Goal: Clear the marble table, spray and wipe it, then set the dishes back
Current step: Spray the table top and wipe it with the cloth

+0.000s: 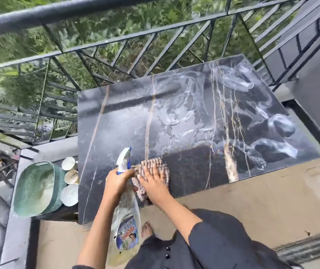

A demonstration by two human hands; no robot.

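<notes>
Clear plastic spray bottle (125, 216), blue-white trigger: at near edge of dark veined marble table (116, 123), long axis near-to-far, nozzle pointing away from person. Neck gripped by fingers of left hand (118, 182); fingers of right hand (154, 184) flat on ribbed pink cloth (152, 165).

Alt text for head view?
Right hand presses a pinkish ribbed cloth on the near edge of a wet black marble table; left hand grips a clear spray bottle with blue-white trigger. A green woven basket and three white cups sit left of the table.

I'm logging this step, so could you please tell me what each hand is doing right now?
Left hand: grips the spray bottle by its neck.
Right hand: open, pressing flat on the cloth.
</notes>
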